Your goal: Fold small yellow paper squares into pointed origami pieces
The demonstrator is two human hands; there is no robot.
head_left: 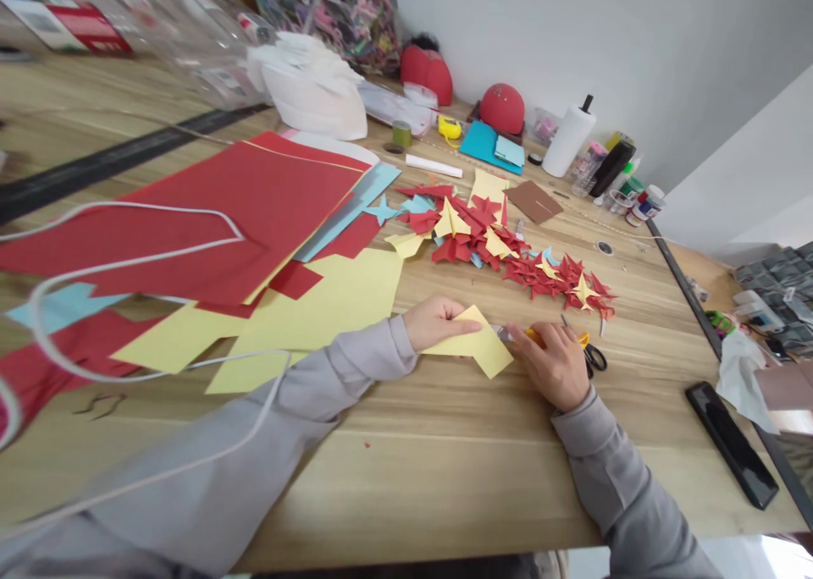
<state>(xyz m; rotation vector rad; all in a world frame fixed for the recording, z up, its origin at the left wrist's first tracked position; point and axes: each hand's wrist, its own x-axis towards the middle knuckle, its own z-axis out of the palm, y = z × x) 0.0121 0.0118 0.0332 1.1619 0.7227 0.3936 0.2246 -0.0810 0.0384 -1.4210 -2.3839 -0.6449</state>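
My left hand pinches a piece of yellow paper with angular cut edges, held just above the wooden table. At the paper's right side, my right hand is closed round a cutter with a yellow-orange handle; its metal part points at the paper. Black-handled scissors lie just beyond the right hand, partly hidden by it. Behind both hands is a heap of folded red, yellow and blue paper stars, which stretches right to more red stars.
Large red sheets and yellow sheets cover the left side. A white cable crosses there. A black phone lies at the right. Bottles, a white roll and a yellow tape measure stand along the back.
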